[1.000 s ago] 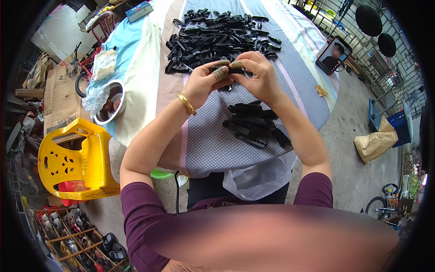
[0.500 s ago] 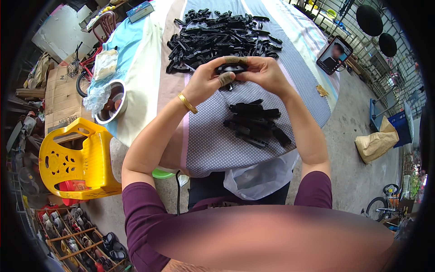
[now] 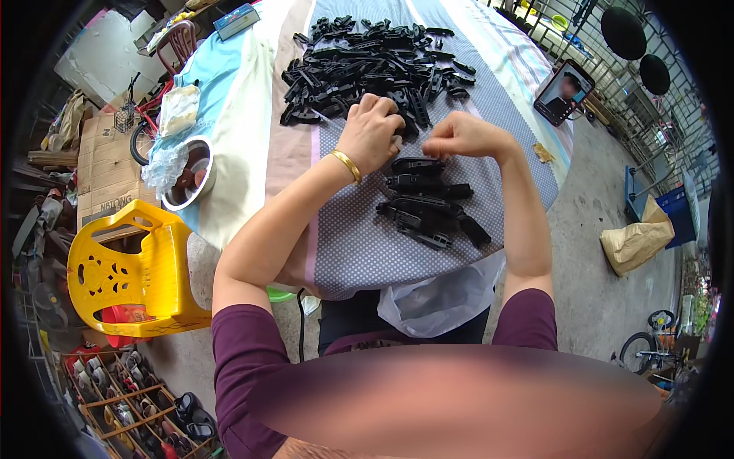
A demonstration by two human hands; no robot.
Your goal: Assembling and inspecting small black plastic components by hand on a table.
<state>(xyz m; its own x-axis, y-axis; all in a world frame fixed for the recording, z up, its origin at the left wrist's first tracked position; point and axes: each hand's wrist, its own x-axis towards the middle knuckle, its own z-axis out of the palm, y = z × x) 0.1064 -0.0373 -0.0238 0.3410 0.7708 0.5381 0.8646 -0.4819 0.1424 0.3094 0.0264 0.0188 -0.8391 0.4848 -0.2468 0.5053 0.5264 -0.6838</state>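
My left hand (image 3: 371, 131), with a gold bracelet at the wrist, is at the near edge of a large heap of black plastic parts (image 3: 359, 73). Its fingers are bent and closed, and their tips are hidden. To its right my right hand (image 3: 468, 136) has its fingers curled in; what they hold, if anything, is hidden. Just below and between the hands lies a long black plastic part (image 3: 417, 165). It sits at the top of a smaller group of similar black parts (image 3: 428, 206) on the patterned tablecloth (image 3: 344, 245).
A phone (image 3: 564, 92) stands at the table's right edge. On the left are a white bowl (image 3: 173, 203) with plastic wrap, and a yellow chair (image 3: 164, 268). A white plastic bag (image 3: 436, 302) hangs at the near edge. A brown paper bag (image 3: 638, 239) rests on the floor.
Both hands were together holding a black plastic part; they have now separated. That part lies above the smaller group. The left hand moved right and the right hand slightly right and down.
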